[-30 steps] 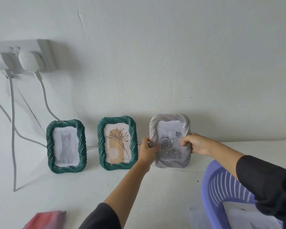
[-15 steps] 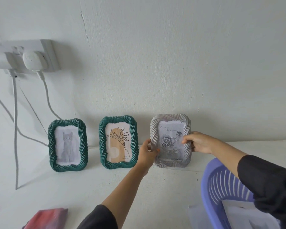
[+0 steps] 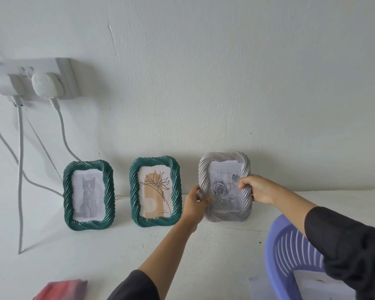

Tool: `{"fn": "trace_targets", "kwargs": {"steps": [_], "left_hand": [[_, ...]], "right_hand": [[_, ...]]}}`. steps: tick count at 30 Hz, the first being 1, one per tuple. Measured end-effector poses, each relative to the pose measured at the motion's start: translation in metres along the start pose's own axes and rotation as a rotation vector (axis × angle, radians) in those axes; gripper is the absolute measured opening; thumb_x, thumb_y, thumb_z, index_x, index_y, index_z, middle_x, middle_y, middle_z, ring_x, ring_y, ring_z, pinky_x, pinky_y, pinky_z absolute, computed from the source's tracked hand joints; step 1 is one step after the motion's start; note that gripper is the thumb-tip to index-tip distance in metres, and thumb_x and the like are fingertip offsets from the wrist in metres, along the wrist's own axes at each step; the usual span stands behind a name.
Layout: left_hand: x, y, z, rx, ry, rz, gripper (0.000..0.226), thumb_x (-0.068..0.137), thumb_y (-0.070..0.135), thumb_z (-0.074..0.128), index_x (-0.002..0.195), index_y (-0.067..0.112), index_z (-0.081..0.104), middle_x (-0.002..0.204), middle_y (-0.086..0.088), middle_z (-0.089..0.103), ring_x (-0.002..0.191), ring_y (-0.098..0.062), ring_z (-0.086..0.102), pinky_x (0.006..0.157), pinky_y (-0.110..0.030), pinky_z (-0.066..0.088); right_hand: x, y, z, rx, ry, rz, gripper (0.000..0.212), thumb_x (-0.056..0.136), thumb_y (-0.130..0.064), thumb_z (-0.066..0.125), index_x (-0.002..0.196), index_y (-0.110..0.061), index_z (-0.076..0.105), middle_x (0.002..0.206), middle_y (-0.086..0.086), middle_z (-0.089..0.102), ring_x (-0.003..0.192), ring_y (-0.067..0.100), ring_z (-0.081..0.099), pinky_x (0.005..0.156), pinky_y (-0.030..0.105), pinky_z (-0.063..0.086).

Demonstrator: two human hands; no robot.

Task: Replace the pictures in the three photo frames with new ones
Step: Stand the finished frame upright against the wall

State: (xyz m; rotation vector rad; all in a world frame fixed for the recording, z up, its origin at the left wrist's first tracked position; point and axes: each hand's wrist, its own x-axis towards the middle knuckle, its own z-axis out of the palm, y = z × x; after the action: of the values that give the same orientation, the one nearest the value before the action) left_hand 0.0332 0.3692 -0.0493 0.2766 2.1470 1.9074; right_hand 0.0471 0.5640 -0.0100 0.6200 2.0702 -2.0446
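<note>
Three photo frames stand on a white table [image 3: 95, 252] against the wall. A green frame [image 3: 88, 194] at the left holds a grey cat picture. Beside it, a second green frame [image 3: 155, 192] holds a line-drawn flower on tan. At the right, a silver-grey frame [image 3: 225, 186] shows a grey rose picture. My left hand [image 3: 195, 203] grips its left edge, and my right hand [image 3: 257, 189] grips its right edge with the thumb on the picture. The frame's bottom rests on or just above the table; I cannot tell which.
A purple plastic basket [image 3: 290, 254] with white papers inside sits at the lower right. A red-pink object [image 3: 61, 290] lies at the bottom left edge. A wall socket [image 3: 37, 80] with two plugs hangs at upper left, its white cables [image 3: 20, 169] trailing down to the table.
The silver-grey frame, held by both hands, stays nearly in place; the view has shifted slightly, and my right hand sits a little lower on the frame's right edge.
</note>
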Motion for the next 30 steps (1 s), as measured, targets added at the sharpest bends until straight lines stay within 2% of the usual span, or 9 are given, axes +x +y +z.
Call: {"fn": "trace_targets", "kwargs": {"steps": [3, 7, 10, 13, 21, 27, 30], "left_hand": [[0.001, -0.001, -0.001, 0.013, 0.000, -0.006, 0.023, 0.092, -0.002, 0.048, 0.104, 0.017, 0.052, 0.100, -0.007, 0.060, 0.080, -0.013, 0.058, 0.066, -0.021, 0.052], [0.000, -0.003, -0.002, 0.043, 0.015, -0.013, 0.034, 0.092, -0.001, 0.049, 0.124, 0.009, 0.049, 0.102, -0.009, 0.060, 0.088, -0.020, 0.057, 0.061, -0.019, 0.047], [-0.002, -0.004, -0.003, 0.056, 0.025, -0.007, 0.034, 0.092, -0.001, 0.048, 0.124, 0.009, 0.050, 0.100, -0.007, 0.061, 0.087, -0.020, 0.058, 0.060, -0.019, 0.046], [-0.005, -0.003, -0.002, 0.053, 0.028, -0.005, 0.033, 0.092, -0.002, 0.047, 0.123, 0.009, 0.051, 0.101, -0.008, 0.060, 0.088, -0.021, 0.058, 0.060, -0.019, 0.047], [-0.008, -0.001, -0.002, 0.080, 0.029, -0.013, 0.034, 0.093, -0.002, 0.046, 0.125, 0.009, 0.050, 0.102, -0.009, 0.058, 0.094, -0.024, 0.057, 0.061, -0.019, 0.047], [-0.012, 0.002, -0.001, 0.077, 0.037, -0.033, 0.039, 0.092, -0.002, 0.047, 0.129, 0.010, 0.048, 0.104, -0.009, 0.058, 0.091, -0.020, 0.056, 0.060, -0.016, 0.046], [-0.016, 0.004, -0.003, 0.044, 0.060, -0.048, 0.049, 0.091, 0.001, 0.052, 0.137, 0.014, 0.042, 0.113, -0.008, 0.059, 0.099, -0.019, 0.056, 0.066, -0.016, 0.048]], "right_hand": [[-0.003, -0.002, -0.001, -0.035, -0.018, 0.001, 0.023, 0.078, 0.005, 0.047, 0.068, -0.015, 0.052, 0.068, 0.003, 0.049, 0.065, 0.017, 0.047, 0.061, 0.027, 0.038], [-0.010, -0.004, -0.002, -0.066, -0.006, -0.013, 0.028, 0.081, 0.009, 0.047, 0.066, -0.014, 0.048, 0.064, 0.003, 0.046, 0.061, 0.016, 0.045, 0.058, 0.027, 0.039], [-0.013, -0.002, -0.005, -0.046, -0.009, -0.013, 0.026, 0.082, 0.012, 0.047, 0.074, -0.013, 0.050, 0.071, 0.006, 0.052, 0.066, 0.019, 0.051, 0.066, 0.031, 0.046], [-0.016, 0.000, -0.006, -0.036, -0.015, -0.022, 0.026, 0.084, 0.012, 0.048, 0.077, -0.013, 0.049, 0.074, 0.007, 0.056, 0.067, 0.018, 0.054, 0.065, 0.030, 0.049], [-0.023, 0.001, -0.006, -0.063, -0.025, -0.014, 0.023, 0.085, 0.009, 0.049, 0.081, -0.013, 0.050, 0.078, 0.007, 0.058, 0.070, 0.018, 0.056, 0.070, 0.032, 0.049], [-0.027, -0.001, -0.004, -0.103, -0.024, -0.001, 0.021, 0.085, 0.008, 0.050, 0.083, -0.013, 0.051, 0.079, 0.006, 0.059, 0.071, 0.018, 0.057, 0.072, 0.029, 0.047], [-0.032, -0.004, -0.005, -0.148, 0.001, -0.007, 0.019, 0.084, 0.004, 0.055, 0.095, -0.011, 0.053, 0.082, 0.006, 0.061, 0.074, 0.017, 0.058, 0.079, 0.029, 0.048]]}}
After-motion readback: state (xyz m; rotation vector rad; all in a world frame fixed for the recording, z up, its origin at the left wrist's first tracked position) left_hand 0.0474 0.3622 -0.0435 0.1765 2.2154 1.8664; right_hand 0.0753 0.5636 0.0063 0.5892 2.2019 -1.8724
